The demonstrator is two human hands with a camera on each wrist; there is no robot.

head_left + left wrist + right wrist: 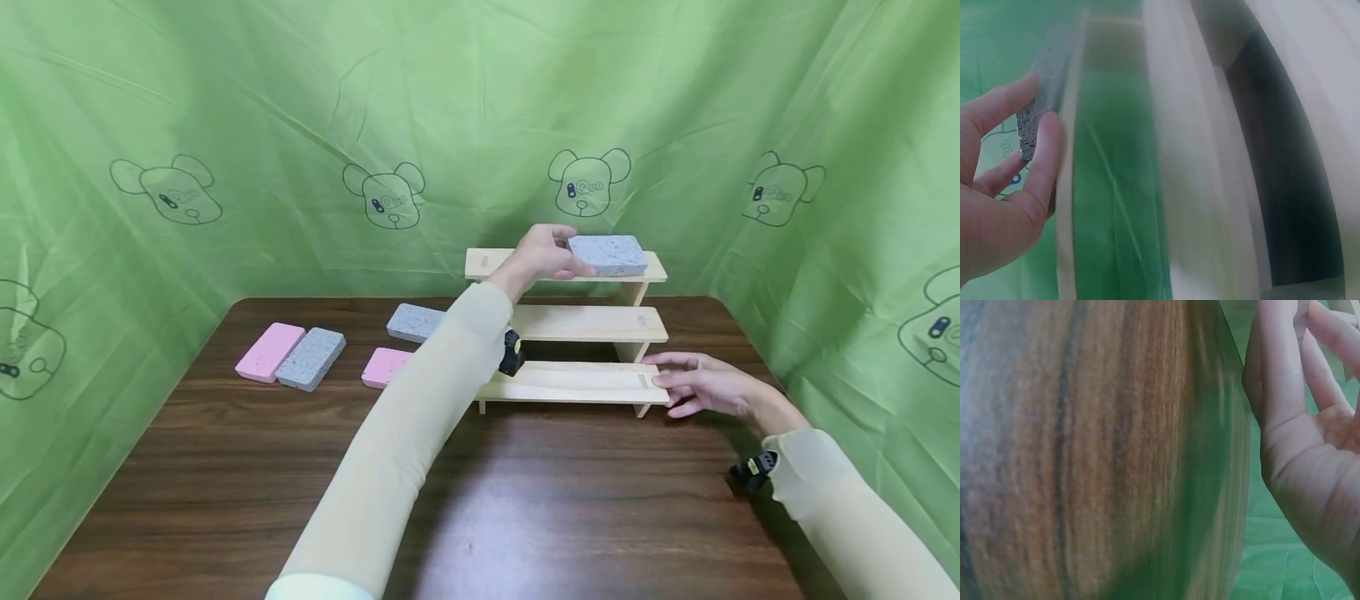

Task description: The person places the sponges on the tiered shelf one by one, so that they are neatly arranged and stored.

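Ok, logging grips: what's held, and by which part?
Left hand: grey block on the rack, by its left end. Right hand: the rack, by its bottom shelf's right end.

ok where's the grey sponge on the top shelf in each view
Head: the grey sponge sits right of centre, slightly above the middle, on the top shelf.
Left wrist: upper left, touched by the left hand.
Right wrist: not in it.
Shared landmark: the green cloth, in all three.

Speckled blue-grey sponge point(609, 255), pale cream shelf point(588, 323)
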